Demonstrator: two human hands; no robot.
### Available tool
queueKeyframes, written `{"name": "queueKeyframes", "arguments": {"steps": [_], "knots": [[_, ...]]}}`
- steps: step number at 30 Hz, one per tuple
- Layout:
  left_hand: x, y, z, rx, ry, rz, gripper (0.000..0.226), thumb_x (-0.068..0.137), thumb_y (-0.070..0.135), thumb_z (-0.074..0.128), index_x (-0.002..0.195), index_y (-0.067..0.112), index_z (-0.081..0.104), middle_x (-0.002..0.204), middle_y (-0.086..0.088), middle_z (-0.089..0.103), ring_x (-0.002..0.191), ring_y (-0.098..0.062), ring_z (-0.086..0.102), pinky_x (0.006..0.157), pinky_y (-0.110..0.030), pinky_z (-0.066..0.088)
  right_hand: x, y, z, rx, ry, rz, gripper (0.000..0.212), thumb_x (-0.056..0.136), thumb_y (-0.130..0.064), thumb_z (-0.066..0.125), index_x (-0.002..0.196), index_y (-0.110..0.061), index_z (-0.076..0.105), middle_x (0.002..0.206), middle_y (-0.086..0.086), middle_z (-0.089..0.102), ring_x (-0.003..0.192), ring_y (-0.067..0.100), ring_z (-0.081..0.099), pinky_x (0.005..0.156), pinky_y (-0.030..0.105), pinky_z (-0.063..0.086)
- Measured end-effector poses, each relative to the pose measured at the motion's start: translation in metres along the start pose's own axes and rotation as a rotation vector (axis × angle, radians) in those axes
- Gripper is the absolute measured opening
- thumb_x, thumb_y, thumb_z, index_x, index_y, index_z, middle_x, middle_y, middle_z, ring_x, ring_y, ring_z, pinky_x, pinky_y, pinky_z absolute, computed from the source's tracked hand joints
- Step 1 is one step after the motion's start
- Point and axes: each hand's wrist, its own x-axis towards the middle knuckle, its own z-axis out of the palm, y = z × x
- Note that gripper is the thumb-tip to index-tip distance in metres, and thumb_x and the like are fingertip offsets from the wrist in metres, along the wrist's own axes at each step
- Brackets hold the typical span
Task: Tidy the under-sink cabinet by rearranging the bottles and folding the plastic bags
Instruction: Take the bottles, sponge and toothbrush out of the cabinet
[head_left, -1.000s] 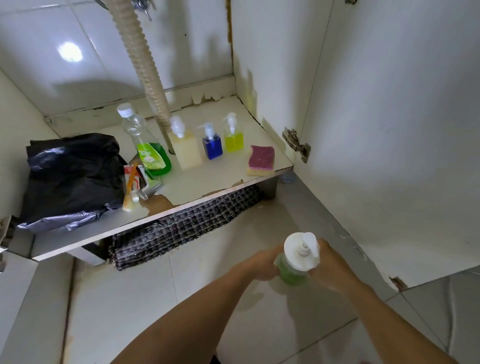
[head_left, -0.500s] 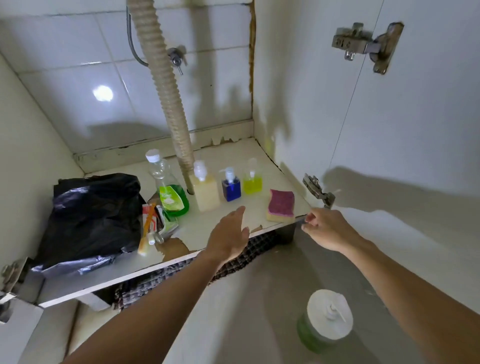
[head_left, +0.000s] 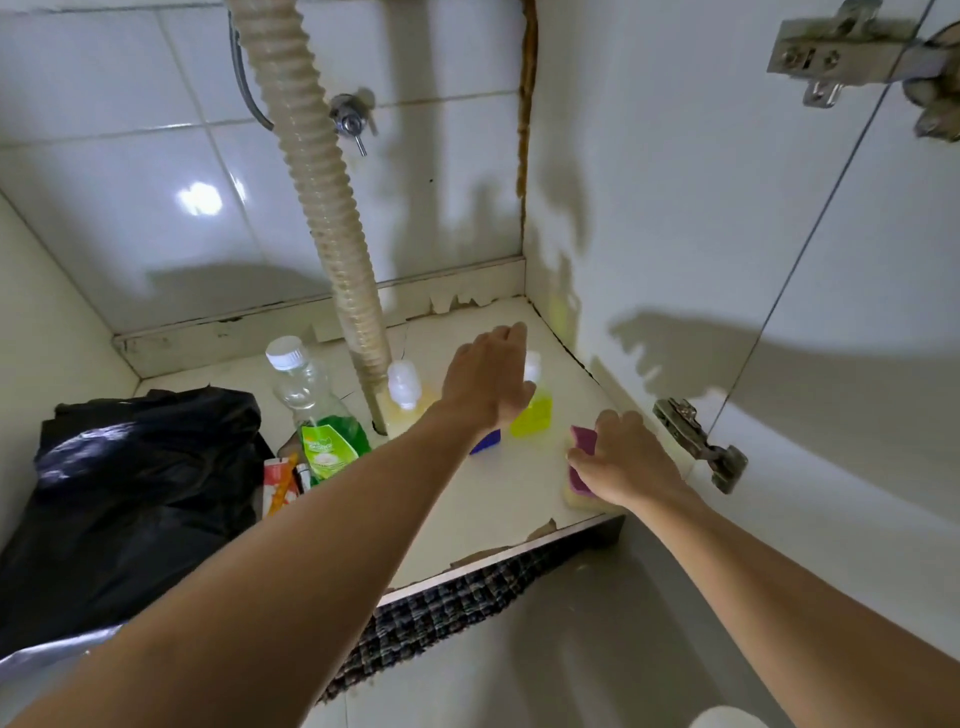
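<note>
On the cabinet floor (head_left: 467, 499) stand a clear bottle of green liquid (head_left: 318, 410), a cream pump bottle (head_left: 406, 397), a blue pump bottle (head_left: 487, 441) and a yellow-green pump bottle (head_left: 534, 418). My left hand (head_left: 485, 382) reaches over the blue and yellow-green bottles with its fingers stretched forward, hiding most of the blue one. My right hand (head_left: 626, 460) grips the pink and yellow sponge (head_left: 583, 441) near the front right corner. A crumpled black plastic bag (head_left: 130, 493) fills the left side.
A ribbed drain hose (head_left: 317, 182) comes down behind the bottles. Small tubes and packets (head_left: 283, 483) lie beside the bag. A checked cloth (head_left: 441, 613) lies under the shelf's front edge. The open door with its hinge (head_left: 698, 441) is at right. A white pump top (head_left: 727, 719) shows at the bottom.
Both hands moved forward into the cabinet. The left went from the front edge to above the small pump bottles. The right moved from the shelf corner onto the sponge and took hold of it.
</note>
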Motion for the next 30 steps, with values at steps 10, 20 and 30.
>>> {"name": "queueKeyframes", "arguments": {"steps": [10, 20, 30], "knots": [[0.033, -0.003, 0.034, 0.072, -0.179, 0.002, 0.046, 0.091, 0.024, 0.056, 0.133, 0.013, 0.039, 0.121, -0.009, 0.055, 0.105, -0.03, 0.057, 0.076, -0.032, 0.039, 0.02, 0.001, 0.03, -0.116, -0.1, 0.144, 0.075, 0.082, -0.05, 0.061, 0.137, -0.009, 0.031, 0.135, 0.016, 0.036, 0.12, 0.036, 0.047, 0.092, 0.04, 0.045], [0.03, 0.012, 0.035, 0.016, -0.142, 0.008, 0.02, 0.091, 0.003, 0.051, 0.111, 0.009, 0.049, 0.099, -0.015, 0.06, 0.089, -0.036, 0.061, 0.07, -0.038, 0.047, 0.004, 0.023, 0.025, 0.051, -0.208, 0.072, 0.059, 0.079, -0.032, 0.063, 0.129, -0.013, 0.038, 0.124, 0.01, 0.042, 0.108, 0.027, 0.052, 0.083, 0.033, 0.049], [-0.07, 0.056, -0.034, -0.158, -0.239, -0.098, 0.03, 0.093, 0.021, 0.055, 0.122, 0.02, 0.052, 0.117, -0.012, 0.058, 0.108, -0.032, 0.057, 0.078, -0.034, 0.043, -0.086, 0.05, -0.03, 0.347, -0.243, 0.046, 0.03, 0.072, -0.044, 0.063, 0.087, -0.018, 0.054, 0.089, 0.0, 0.062, 0.083, 0.014, 0.058, 0.061, 0.026, 0.04]]}}
